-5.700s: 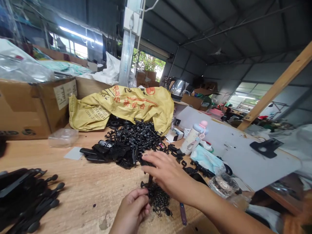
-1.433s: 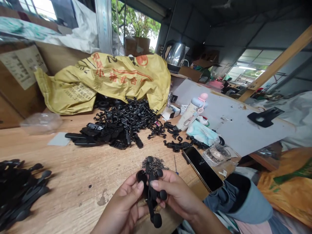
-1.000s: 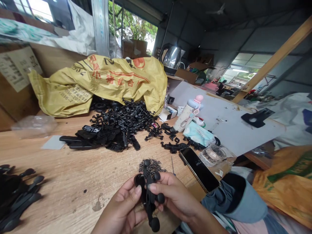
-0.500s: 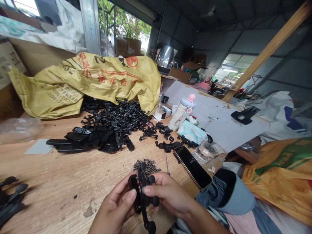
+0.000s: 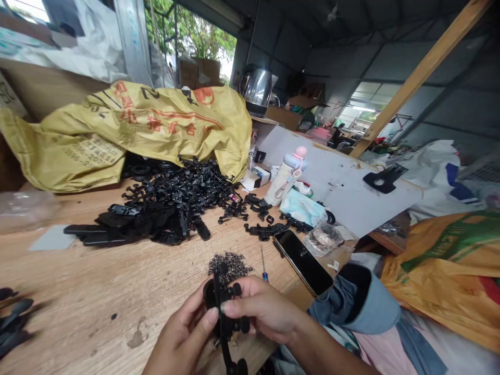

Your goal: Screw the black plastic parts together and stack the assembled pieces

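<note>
Both hands hold a black plastic bracket (image 5: 224, 333) with arms ending in round knobs, above the near edge of the table. My left hand (image 5: 183, 330) is closed on its left side, thumb pressed near the middle. On the other side my right hand (image 5: 271, 312) pinches the bracket among the knobs, thumb on top. The fingers hide part of it. Just beyond the hands lies a heap of small dark screws (image 5: 232, 265). A screwdriver (image 5: 264, 273) with a blue handle rests to the right of the heap.
Black plastic parts (image 5: 172, 203) are piled by a yellow sack (image 5: 164, 130). More black parts (image 5: 15, 317) lie at the left edge. To the right are a phone (image 5: 304, 263), a clear plastic cup (image 5: 322, 239), a bottle (image 5: 285, 179) and a blue packet (image 5: 302, 208).
The bracket has turned slightly in my hands, its long arm now closer to my left thumb. The view has shifted a little, and more of the screwdriver shows.
</note>
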